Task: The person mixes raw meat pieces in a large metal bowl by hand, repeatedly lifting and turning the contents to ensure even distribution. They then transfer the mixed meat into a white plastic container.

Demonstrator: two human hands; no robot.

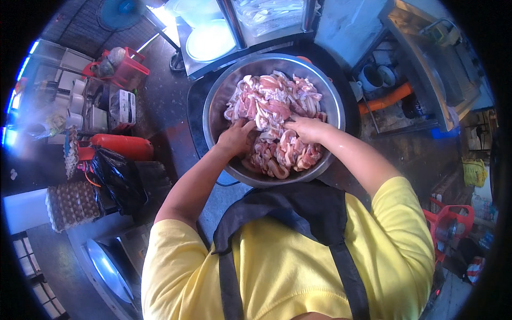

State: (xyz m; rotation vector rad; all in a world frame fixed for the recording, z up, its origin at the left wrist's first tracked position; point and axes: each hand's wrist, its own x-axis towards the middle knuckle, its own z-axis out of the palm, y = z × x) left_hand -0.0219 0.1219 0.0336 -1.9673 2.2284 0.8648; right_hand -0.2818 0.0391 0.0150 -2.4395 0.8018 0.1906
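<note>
A wide steel bowl [215,109] in front of me holds a heap of raw meat pieces [272,98], pink flesh with pale skin or fat. My left hand [234,137] reaches into the heap from its left side, fingers curled against the meat and their tips partly buried. From the right, my right hand [308,129] is pushed in among the pieces; most of its fingers are hidden under them. Between and above the hands the meat is piled high, while a lower clump lies at the near side of the bowl.
Beyond the bowl stands a metal rack with a white round lid or tray [210,41]. At left are a red gas cylinder [125,146], a black plastic bag [120,181], egg trays [74,205] and a red basket [128,66]. A red plastic chair [453,218] is at right.
</note>
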